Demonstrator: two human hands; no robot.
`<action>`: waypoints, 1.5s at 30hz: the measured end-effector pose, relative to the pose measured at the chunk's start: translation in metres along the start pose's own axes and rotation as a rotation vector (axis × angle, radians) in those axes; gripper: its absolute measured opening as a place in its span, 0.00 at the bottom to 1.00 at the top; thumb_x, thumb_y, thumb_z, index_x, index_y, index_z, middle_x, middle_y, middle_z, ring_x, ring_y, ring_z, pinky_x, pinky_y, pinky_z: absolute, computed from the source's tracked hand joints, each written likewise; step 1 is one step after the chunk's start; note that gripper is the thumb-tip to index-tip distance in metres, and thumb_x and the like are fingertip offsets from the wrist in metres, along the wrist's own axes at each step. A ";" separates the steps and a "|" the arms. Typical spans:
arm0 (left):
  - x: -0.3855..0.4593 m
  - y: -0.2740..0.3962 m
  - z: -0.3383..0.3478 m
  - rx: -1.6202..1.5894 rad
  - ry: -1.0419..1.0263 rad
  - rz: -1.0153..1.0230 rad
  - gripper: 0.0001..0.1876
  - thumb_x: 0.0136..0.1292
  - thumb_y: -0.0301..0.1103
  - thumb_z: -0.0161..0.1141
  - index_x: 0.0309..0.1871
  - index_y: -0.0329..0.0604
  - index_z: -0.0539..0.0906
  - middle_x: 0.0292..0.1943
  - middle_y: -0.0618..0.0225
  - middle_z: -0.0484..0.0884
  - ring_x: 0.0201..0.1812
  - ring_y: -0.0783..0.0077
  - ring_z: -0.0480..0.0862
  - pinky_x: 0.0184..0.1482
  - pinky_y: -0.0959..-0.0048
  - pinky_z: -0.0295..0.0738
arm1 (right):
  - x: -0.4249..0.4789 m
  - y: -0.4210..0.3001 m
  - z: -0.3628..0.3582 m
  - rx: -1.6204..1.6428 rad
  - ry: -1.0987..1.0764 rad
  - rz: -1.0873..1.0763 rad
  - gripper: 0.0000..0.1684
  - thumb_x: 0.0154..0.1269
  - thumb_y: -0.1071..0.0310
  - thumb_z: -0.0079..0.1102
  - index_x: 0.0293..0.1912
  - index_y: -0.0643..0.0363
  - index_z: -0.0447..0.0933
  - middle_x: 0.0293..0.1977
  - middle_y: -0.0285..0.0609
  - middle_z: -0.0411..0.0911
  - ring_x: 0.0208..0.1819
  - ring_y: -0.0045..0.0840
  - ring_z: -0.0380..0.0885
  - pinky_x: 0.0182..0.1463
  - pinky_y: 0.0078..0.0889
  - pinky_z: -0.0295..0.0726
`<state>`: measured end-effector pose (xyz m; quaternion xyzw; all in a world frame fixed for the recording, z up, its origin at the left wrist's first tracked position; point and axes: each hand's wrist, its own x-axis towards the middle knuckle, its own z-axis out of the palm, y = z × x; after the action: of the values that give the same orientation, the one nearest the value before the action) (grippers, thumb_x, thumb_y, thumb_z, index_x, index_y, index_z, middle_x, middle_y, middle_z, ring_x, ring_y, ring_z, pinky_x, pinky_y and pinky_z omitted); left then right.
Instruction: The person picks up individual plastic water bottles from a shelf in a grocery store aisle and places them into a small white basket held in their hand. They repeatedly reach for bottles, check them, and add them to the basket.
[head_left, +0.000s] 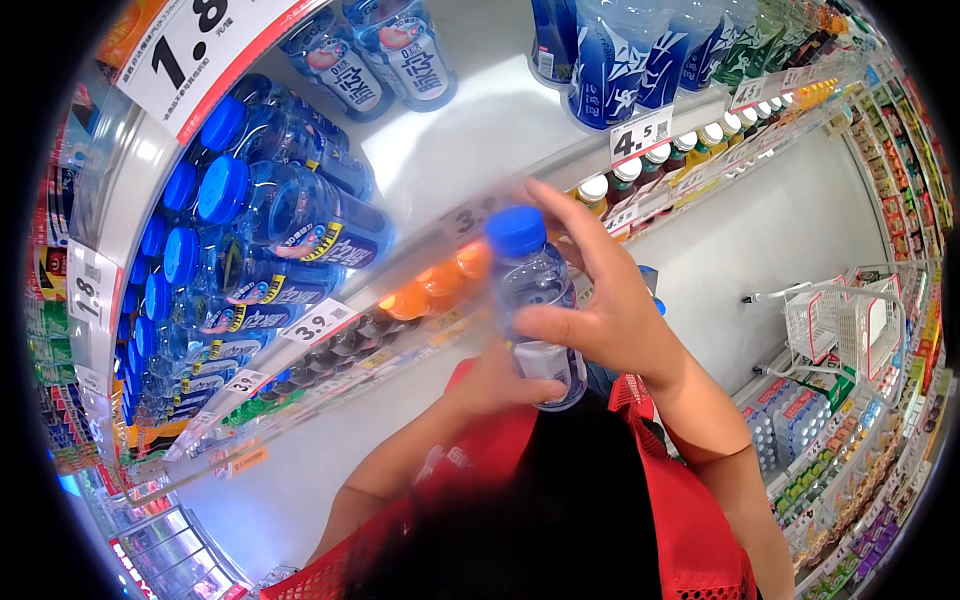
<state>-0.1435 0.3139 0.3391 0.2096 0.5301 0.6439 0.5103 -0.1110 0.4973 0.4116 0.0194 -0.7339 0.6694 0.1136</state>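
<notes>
A clear plastic drink bottle with a blue cap (536, 300) stands roughly upright between my hands, in front of the shelf. My left hand (499, 382), a little blurred, holds its lower part near the label. Around its upper part curves my right hand (600, 300), thumb across the front and fingers behind. Similar blue-capped bottles (315, 210) lie stacked on their sides on the shelf to the left. Two upright bottles with white labels (409, 60) stand at the back of the same shelf.
Blue sports drink bottles (607, 67) stand at the upper right of the white shelf (450, 150), whose front edge carries price tags (319, 322). Orange-capped bottles (435, 285) and white-capped bottles (626, 169) fill a lower shelf. A cart with white baskets (862, 322) stands in the aisle at right.
</notes>
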 end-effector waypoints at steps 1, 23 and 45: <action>-0.003 -0.006 -0.001 -0.072 -0.048 -0.024 0.44 0.47 0.36 0.79 0.68 0.39 0.68 0.55 0.60 0.81 0.58 0.64 0.82 0.62 0.61 0.76 | 0.015 -0.003 0.001 0.001 0.003 -0.054 0.51 0.60 0.59 0.72 0.75 0.64 0.56 0.69 0.52 0.66 0.69 0.35 0.69 0.72 0.40 0.66; -0.040 0.002 -0.002 -0.307 0.079 -0.090 0.45 0.48 0.37 0.78 0.70 0.40 0.68 0.62 0.62 0.77 0.61 0.67 0.78 0.65 0.63 0.72 | 0.226 0.037 0.013 -0.134 0.290 -0.054 0.58 0.56 0.57 0.72 0.74 0.76 0.49 0.69 0.70 0.62 0.71 0.47 0.66 0.71 0.39 0.67; -0.042 -0.002 -0.007 -0.335 0.084 -0.064 0.40 0.46 0.35 0.78 0.63 0.35 0.73 0.52 0.54 0.85 0.54 0.58 0.86 0.61 0.59 0.78 | 0.226 0.037 0.033 -0.080 0.143 -0.060 0.36 0.50 0.64 0.79 0.55 0.66 0.70 0.37 0.44 0.81 0.32 0.23 0.80 0.33 0.28 0.81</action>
<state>-0.1322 0.2733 0.3461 0.0779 0.4427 0.7148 0.5357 -0.3422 0.4968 0.4160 -0.0110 -0.7491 0.6357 0.1861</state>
